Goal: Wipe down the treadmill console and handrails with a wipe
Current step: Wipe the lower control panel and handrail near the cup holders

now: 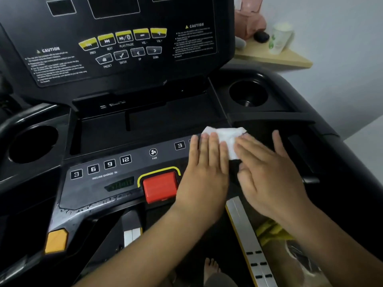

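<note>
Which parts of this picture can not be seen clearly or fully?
Head view:
What lies right of the 3 key: hidden under left hand, right hand and wipe.
Caution text: too small, blurred.
Screens: cut off by top edge.
Green display: blurred, unreadable.

Left grip (207, 164) and right grip (269, 175) lie flat.

Wipe (226, 138) partly under left hand (204, 177) and right hand (269, 175); caution text (194, 42) unreadable.
</note>
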The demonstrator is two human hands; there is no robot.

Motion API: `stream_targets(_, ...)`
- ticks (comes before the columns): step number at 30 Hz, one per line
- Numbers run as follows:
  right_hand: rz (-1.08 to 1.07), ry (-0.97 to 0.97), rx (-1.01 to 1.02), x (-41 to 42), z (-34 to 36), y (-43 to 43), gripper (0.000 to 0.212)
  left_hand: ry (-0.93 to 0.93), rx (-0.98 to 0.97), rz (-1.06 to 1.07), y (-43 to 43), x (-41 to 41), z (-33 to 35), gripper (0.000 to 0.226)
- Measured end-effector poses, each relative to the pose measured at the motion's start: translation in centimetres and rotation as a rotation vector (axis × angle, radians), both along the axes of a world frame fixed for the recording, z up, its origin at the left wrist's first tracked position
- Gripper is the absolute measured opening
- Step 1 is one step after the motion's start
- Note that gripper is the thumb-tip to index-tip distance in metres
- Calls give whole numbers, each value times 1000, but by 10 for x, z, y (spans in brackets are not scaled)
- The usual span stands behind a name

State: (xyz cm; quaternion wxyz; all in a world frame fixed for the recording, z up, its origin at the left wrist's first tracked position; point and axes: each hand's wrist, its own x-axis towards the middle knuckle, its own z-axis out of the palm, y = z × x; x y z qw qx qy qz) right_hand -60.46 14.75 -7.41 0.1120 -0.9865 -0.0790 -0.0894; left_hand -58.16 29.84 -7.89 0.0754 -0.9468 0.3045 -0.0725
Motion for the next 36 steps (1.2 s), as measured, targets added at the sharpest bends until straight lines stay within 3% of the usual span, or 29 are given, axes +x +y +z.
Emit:
stream_targets(10,37,41,22,-39,-19,-11,51,57,13,-159,13,-30,-14,92)
stream_targets(15,-98,145,350,12,-2,-5,52,37,57,-114,-17,31,4,98)
stream_targets(18,-134,201,379,-9,-8,-7,57,81,31,-174,-10,25,1,99)
stream_targets(23,-139,73,365,-41,-16,-23,55,98,68,-264,-10,-28,-15,103)
stream_targets(29,-173,418,592,21,-14,-35,50,63,147,-177,-47,22,3,102)
stream_targets(36,-119,216,495,-34,-6,-29,62,135,3,-245,-7,-29,-15,106)
